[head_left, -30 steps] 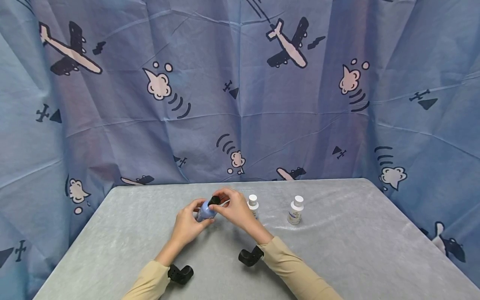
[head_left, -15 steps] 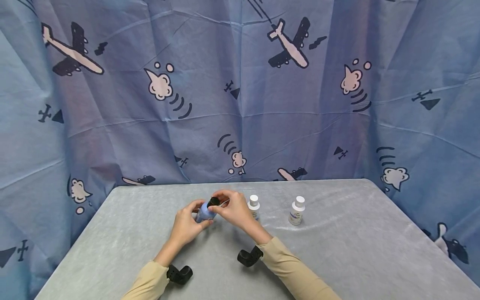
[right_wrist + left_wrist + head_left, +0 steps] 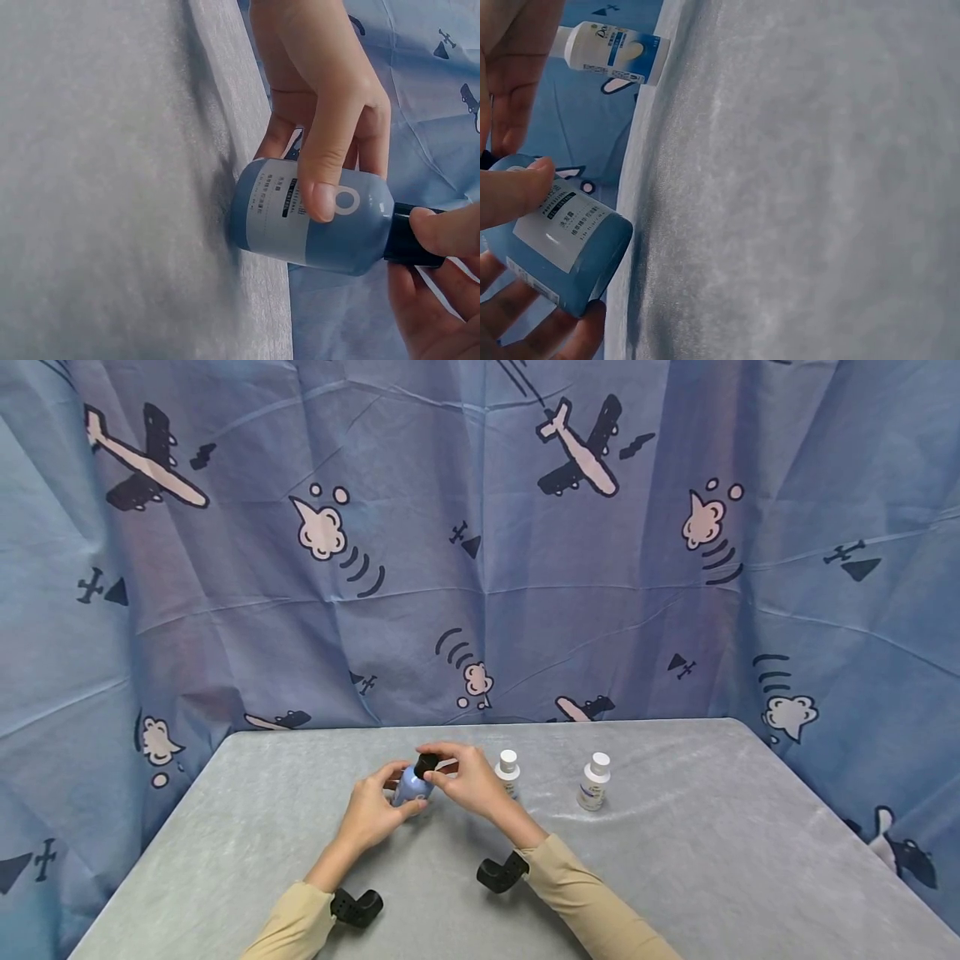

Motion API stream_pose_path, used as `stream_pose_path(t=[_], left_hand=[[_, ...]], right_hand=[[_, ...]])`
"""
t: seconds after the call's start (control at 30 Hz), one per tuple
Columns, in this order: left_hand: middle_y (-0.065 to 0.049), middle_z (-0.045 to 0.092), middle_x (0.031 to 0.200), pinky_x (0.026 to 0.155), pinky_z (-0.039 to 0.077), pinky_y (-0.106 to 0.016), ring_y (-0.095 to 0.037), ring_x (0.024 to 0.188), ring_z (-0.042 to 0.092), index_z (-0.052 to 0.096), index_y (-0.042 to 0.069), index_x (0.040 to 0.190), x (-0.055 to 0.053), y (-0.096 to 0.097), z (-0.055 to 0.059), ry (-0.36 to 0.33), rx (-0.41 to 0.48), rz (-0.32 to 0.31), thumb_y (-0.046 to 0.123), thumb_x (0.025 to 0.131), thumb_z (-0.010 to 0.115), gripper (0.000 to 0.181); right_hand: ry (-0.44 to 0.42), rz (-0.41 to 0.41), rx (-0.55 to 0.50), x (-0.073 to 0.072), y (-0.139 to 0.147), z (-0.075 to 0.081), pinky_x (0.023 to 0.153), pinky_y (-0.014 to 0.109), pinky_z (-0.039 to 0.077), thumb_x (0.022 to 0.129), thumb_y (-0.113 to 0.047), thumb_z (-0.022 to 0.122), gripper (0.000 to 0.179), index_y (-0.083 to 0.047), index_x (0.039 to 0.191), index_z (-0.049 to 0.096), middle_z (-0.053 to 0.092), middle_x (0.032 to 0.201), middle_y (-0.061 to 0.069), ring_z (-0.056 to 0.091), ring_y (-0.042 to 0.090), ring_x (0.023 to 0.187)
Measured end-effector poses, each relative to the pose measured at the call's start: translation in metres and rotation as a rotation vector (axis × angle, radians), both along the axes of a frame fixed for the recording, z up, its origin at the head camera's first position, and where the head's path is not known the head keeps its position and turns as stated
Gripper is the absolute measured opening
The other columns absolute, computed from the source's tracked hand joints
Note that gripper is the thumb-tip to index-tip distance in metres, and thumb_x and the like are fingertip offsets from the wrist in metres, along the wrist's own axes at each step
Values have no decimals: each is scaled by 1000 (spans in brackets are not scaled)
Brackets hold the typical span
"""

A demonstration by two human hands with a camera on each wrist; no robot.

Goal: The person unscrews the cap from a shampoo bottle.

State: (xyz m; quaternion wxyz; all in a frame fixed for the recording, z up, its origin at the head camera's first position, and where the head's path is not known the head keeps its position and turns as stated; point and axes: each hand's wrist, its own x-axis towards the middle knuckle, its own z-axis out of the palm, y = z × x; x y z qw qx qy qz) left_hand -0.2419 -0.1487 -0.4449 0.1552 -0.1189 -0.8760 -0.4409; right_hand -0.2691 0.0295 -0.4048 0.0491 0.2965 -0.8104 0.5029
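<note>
A small blue shampoo bottle (image 3: pixel 409 787) with a black cap (image 3: pixel 426 765) leans slightly to the right over the table's left-centre. My left hand (image 3: pixel 371 810) grips its body, thumb on the label side and fingers behind. With thumb and fingers, my right hand (image 3: pixel 477 783) pinches the black cap. In the right wrist view the cap (image 3: pixel 399 237) sits on the neck of the bottle (image 3: pixel 349 240), and the pale printed label shows. The left wrist view shows the bottle's label (image 3: pixel 562 225) and base. Whether the base touches the table cannot be told.
Just right of my right hand stands a white-capped bottle (image 3: pixel 508 767), partly hidden by that hand. A second white-capped bottle (image 3: pixel 592 783) stands upright farther right. Both are on the grey-covered table (image 3: pixel 675 860), with a blue patterned curtain (image 3: pixel 405 568) behind it.
My right fingers have shifted round the cap, reaching a little farther left. The blue bottle has turned slightly in my left hand's grip. The white-capped bottles have stayed in place.
</note>
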Motion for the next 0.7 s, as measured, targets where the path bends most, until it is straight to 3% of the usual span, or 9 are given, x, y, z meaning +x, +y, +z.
stream_pose_path(t=[0.17,0.4,0.7], left_hand=[[-9,72,98,74,52,-36,-21,84,66,64,11,118,-1,1,0,-5,6,26,22,69,86,55],[-7,71,98,75,51,-36,-20,87,65,65,10,113,-3,6,1,63,18,66,22,66,87,53],[-8,71,98,74,50,-37,-22,86,65,65,9,111,-2,9,0,90,19,85,20,64,88,54]], right_hand=[[-22,-18,-7,0,0,-1,82,26,55,86,-8,70,40,-5,125,60,66,117,13,67,26,100],[-46,-137,-25,1,-1,0,75,24,54,85,-23,74,36,-13,117,62,67,110,6,66,17,90],[-26,-166,-32,2,-2,2,68,23,54,83,-21,75,33,-7,111,65,70,102,10,67,20,84]])
